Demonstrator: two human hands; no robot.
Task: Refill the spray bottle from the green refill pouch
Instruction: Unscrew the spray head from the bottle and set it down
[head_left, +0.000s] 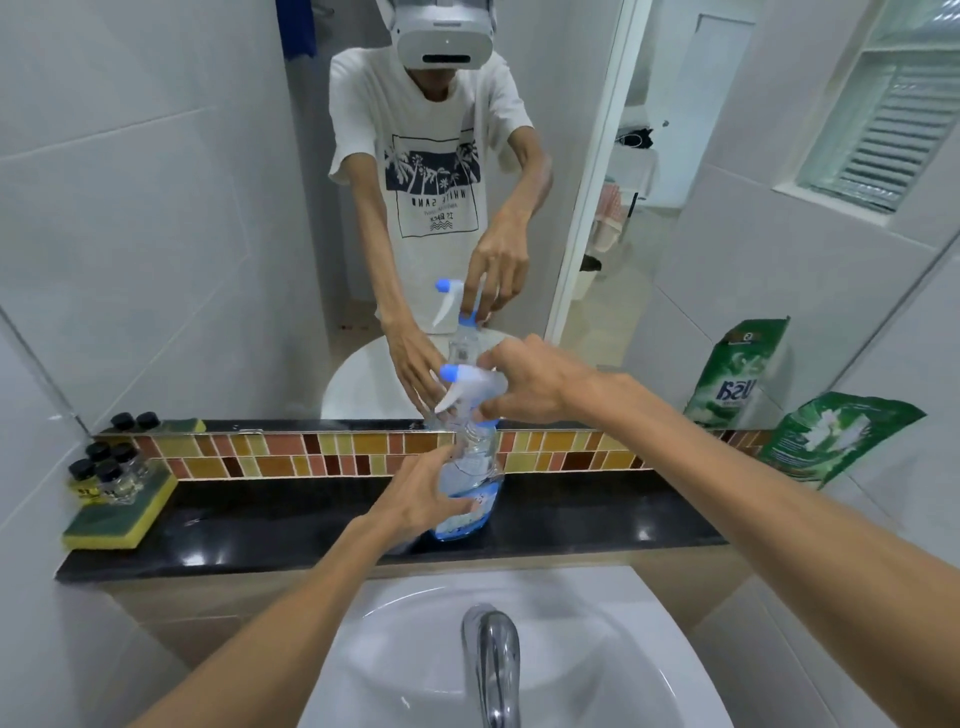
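Observation:
A clear spray bottle with a blue label and a white trigger head with a blue nozzle stands upright on the black counter. Its body is gripped by my left hand from the left. My right hand is closed around the trigger head and the blue collar at the neck. The green refill pouch leans against the wall at the right end of the counter, apart from both hands.
A mirror behind the counter reflects the person, the bottle and the pouch. A yellow-green sponge carrying several small black-capped jars sits at the counter's left end. Below are a white sink and a chrome tap.

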